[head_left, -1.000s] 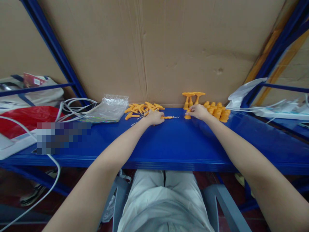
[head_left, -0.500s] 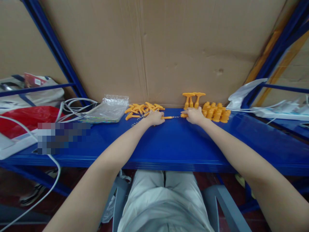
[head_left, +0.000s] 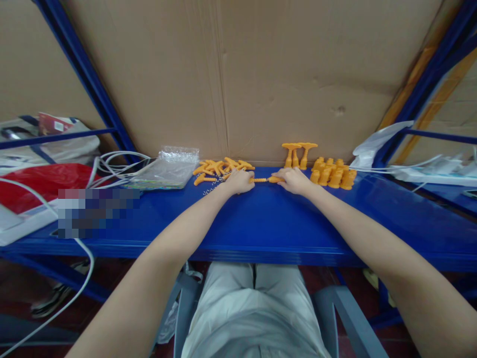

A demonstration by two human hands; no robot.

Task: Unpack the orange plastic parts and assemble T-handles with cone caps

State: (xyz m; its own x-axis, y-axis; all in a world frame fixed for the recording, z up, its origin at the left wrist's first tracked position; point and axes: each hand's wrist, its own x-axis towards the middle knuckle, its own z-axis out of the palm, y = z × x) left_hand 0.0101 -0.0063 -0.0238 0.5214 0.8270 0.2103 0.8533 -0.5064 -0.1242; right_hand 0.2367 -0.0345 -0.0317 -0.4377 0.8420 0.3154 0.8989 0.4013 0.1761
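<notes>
My left hand rests closed on the blue shelf, holding an orange threaded piece that sticks out to its right. My right hand is closed round a short orange cap piece, whose end meets the tip of the threaded piece. Behind my left hand lies a pile of orange T-shaped pieces. Right of my right hand stands a cluster of orange cap pieces. Two assembled orange pieces stand upright against the cardboard.
A cardboard sheet backs the shelf. A clear plastic bag and white cables lie to the left, beside a red bag. White bags and cables lie at the right. Small springs sit near my left hand.
My right hand took an orange cap piece from beside the cluster and carried it left until it met the threaded piece in my left hand. My left hand stayed put.
</notes>
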